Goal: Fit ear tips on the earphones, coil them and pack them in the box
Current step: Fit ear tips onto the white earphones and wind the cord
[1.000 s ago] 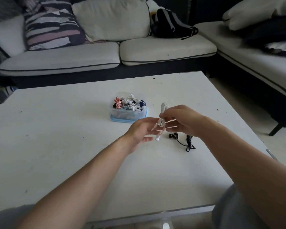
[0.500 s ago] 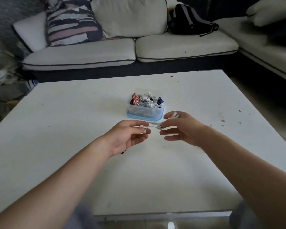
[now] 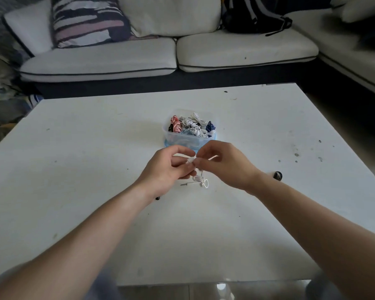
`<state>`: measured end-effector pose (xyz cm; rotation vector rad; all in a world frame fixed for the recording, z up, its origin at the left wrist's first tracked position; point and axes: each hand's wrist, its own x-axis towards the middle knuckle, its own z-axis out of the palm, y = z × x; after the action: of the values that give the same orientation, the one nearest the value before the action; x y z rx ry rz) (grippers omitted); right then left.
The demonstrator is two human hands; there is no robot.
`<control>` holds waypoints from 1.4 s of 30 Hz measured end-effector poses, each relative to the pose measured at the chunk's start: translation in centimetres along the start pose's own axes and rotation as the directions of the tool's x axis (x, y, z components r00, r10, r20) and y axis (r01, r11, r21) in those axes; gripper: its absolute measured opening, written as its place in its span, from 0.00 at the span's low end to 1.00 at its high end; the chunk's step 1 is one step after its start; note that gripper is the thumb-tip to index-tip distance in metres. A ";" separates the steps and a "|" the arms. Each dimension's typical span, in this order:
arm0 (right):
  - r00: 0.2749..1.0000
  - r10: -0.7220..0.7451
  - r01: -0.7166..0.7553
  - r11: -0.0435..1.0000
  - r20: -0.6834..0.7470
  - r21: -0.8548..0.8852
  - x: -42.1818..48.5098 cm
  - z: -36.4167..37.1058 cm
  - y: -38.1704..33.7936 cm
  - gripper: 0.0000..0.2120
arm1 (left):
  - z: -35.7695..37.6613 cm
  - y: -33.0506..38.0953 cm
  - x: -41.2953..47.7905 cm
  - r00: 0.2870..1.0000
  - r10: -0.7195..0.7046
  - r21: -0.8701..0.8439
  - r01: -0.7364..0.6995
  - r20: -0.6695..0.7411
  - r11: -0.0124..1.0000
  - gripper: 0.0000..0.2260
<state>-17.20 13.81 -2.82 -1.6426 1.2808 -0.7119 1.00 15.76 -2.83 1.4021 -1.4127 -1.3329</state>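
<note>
White square table [image 3: 74,169]: work surface.
Clear plastic box, blue base [image 3: 178,140]: holds coiled sets, just beyond hands for short reach.
Left hand [image 3: 167,172], right hand [image 3: 223,163]: fingertips pinch white wired earphones [image 3: 200,180] at bud, probably seating tip; cable hangs to table.
</note>
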 end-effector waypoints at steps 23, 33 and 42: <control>0.994 0.106 -0.088 0.896 -0.018 0.435 -0.6 1.9 0.5 0.04 | 1.2 0.0 -0.6 0.982 -0.111 -0.142 0.089 -0.151 0.986 0.10; 0.974 0.225 -0.162 0.808 -0.042 0.567 0.3 1.0 0.5 0.03 | -6.4 -1.1 1.5 0.963 0.032 0.451 0.096 -0.269 0.887 0.06; 0.955 0.296 -0.266 0.812 0.026 0.519 0.5 1.2 1.1 0.03 | -5.4 -5.3 3.0 0.988 -0.091 0.725 0.156 -0.128 0.671 0.04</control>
<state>-16.50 13.62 -4.31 -0.9743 1.2033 -0.8345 7.01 12.62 -7.38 2.0714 -1.9405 -0.7555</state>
